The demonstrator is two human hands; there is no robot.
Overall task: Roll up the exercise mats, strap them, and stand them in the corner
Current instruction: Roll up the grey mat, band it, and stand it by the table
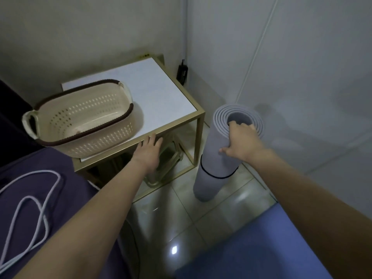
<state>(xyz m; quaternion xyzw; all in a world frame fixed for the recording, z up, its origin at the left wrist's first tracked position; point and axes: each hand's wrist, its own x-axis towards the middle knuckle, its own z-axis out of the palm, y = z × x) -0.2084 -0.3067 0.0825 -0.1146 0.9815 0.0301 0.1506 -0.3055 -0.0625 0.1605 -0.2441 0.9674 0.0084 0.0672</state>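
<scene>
A rolled grey mat (211, 164) stands upright on the tiled floor in the corner, between the side table and the right wall. A black strap (218, 176) circles it partway down. My right hand (240, 140) grips the roll's top edge, fingers hooked into the open centre and thumb on the outer side. My left hand (149, 152) rests with straight fingers on the front edge of the gold-framed side table (198, 115). A blue mat (259, 250) lies flat on the floor at the lower right.
A cream perforated basket (80, 119) with a brown rim sits on the table's white top. A black plug adapter (182, 72) hangs on the wall behind. A bed with dark purple cover (66, 200) and a white cable (30, 200) fills the lower left.
</scene>
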